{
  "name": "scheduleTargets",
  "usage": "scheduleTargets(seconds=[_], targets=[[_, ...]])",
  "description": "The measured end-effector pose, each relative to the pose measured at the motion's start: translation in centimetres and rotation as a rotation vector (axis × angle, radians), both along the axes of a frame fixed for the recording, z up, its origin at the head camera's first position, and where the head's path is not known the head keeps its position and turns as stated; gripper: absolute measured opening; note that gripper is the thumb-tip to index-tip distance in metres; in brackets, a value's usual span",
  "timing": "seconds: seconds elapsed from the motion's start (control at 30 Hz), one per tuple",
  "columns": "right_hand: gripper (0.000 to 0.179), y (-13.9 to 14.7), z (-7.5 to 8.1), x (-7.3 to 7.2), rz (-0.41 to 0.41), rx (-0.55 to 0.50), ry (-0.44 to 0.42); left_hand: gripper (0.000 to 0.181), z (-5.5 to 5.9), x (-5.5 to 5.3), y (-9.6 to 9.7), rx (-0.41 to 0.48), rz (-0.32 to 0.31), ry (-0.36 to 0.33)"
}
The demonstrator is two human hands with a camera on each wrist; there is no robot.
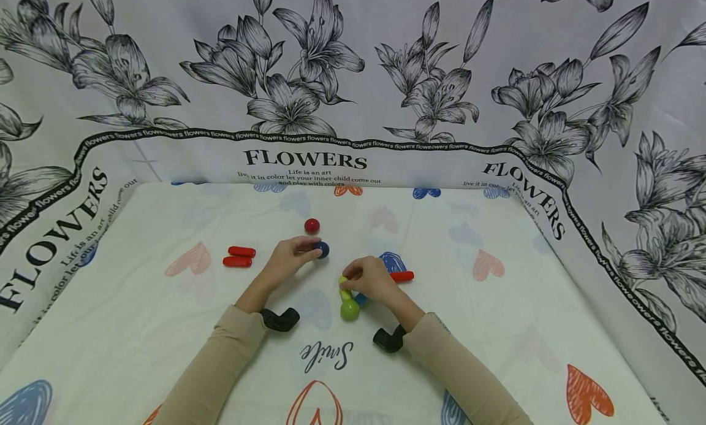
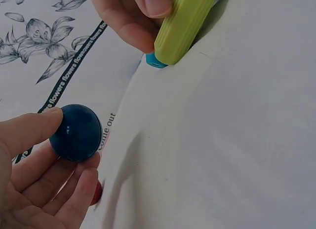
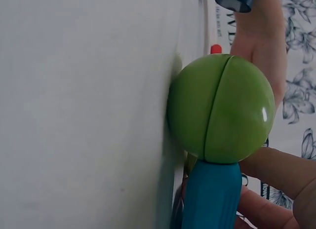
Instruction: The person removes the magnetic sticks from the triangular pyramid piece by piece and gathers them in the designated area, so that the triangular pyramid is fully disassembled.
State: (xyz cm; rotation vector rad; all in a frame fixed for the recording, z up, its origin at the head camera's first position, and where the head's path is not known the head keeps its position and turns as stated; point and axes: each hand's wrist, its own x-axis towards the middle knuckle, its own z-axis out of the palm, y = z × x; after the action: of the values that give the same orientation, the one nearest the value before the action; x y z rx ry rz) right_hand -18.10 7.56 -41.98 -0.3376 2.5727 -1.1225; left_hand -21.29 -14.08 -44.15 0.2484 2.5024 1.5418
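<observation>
The left hand (image 1: 282, 265) pinches a glossy dark blue ball (image 2: 76, 133) between thumb and fingers. To its right, the right hand (image 1: 372, 279) holds a ribbed yellow-green rod (image 2: 182, 29) with thumb and fingertips. A green ball (image 3: 222, 108) with a seam line sits at the near end of that rod. Against the same ball stands the end of a blue rod (image 3: 212, 199), mostly hidden by the right hand in the head view. A red rod (image 1: 404, 276) lies just beyond the right hand, partly covered by it.
A red ball (image 1: 312, 225) rests on the table beyond the left hand. Two red rods (image 1: 238, 257) lie side by side to the left. The white tablecloth (image 1: 132, 351) has printed hearts, and a flower-printed curtain (image 1: 386, 106) stands behind it.
</observation>
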Motion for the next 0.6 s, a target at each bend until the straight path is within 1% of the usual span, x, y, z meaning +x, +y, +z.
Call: scheduleTargets(seconds=[0.27,0.47,0.6], targets=[[0.023,0.0,0.0,0.0,0.001,0.013,-0.006,0.043,0.3,0.0,-0.7,0.011,0.029,0.029],[0.023,-0.1,0.2,0.1,0.004,0.034,0.003,0.044,0.5,-0.3,-1.5,0.011,0.055,0.031],[0.023,-0.1,0.1,0.2,0.004,0.031,0.008,0.042,0.5,-0.5,-1.8,0.025,0.074,0.057]])
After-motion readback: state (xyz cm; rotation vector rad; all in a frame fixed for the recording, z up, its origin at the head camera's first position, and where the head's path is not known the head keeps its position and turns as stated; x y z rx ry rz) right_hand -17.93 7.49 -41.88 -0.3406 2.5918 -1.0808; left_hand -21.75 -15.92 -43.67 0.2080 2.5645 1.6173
